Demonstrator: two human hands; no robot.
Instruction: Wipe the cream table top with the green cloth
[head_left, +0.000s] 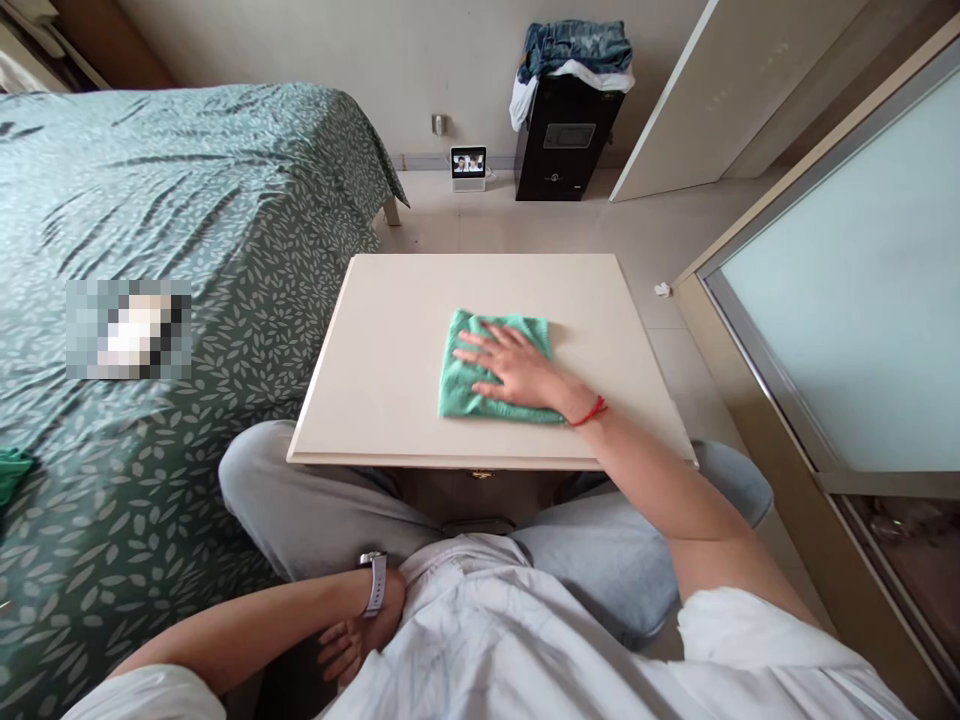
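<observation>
We see the right hand (pixel 517 372) lying flat, palm down, on a green cloth (pixel 469 385) w/ fingers spread and pointing toward the table's left edge; it presses on the cloth, not gripping it. The cloth is folded to a rough square and sits about mid-table (pixel 390 340), a bit nearer the near edge than the far one. Most of its right half is under the hand; its left part shows past the fingertips. A red string circles the right wrist.

The left hand (pixel 352 640) is well apart from the cloth, down in the lap below the table's near edge, w/ a watch (pixel 373 582) on the wrist. It's partly hidden by the shirt; fingers seem loosely curled, apparently holding nothing.
</observation>
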